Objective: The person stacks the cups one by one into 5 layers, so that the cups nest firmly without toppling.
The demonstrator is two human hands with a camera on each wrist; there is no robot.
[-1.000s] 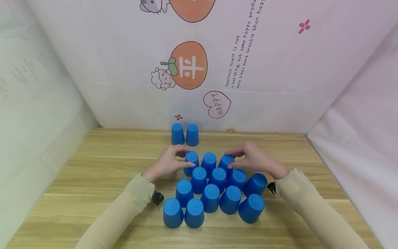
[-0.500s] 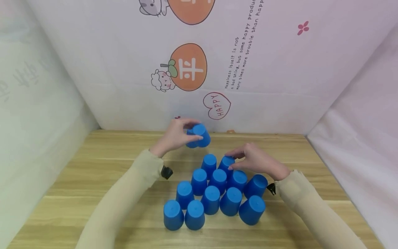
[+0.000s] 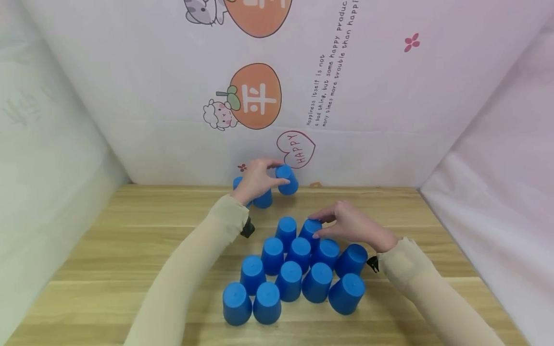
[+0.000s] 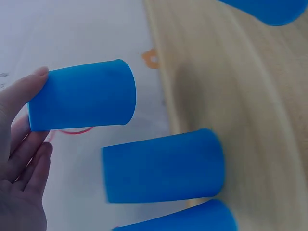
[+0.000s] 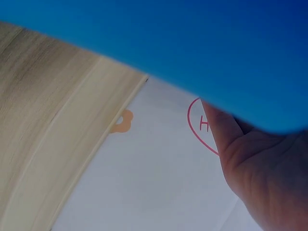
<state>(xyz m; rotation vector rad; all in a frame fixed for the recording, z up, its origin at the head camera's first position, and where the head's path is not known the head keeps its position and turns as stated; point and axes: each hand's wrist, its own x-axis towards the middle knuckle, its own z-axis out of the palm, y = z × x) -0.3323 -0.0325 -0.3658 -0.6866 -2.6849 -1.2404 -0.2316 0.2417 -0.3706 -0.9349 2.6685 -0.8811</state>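
Observation:
Raised over the back of the table, my left hand [image 3: 258, 180] pinches an upside-down blue plastic cup [image 3: 287, 180] near its closed end. The left wrist view shows that held cup [image 4: 86, 96] between thumb and fingers, beside two more cups. One of those, a standing cup [image 3: 263, 199], is partly hidden behind my left hand; the other cup [image 3: 237, 182] peeks out to its left. My right hand [image 3: 348, 223] pinches the top of a blue cup [image 3: 310, 231] at the right end of the rear row in the cluster. A blue surface blocks much of the right wrist view.
Several upside-down blue cups stand in staggered rows, including a front cup [image 3: 236, 303] and a right-hand cup [image 3: 347, 294]. The wooden table [image 3: 130, 250] meets a printed white cloth [image 3: 173, 144] at the back, with white cloth on both sides.
My left hand has lifted a cup from the cluster's rear left and carried it back and right, past the two standing cups. My right hand stays on its cup.

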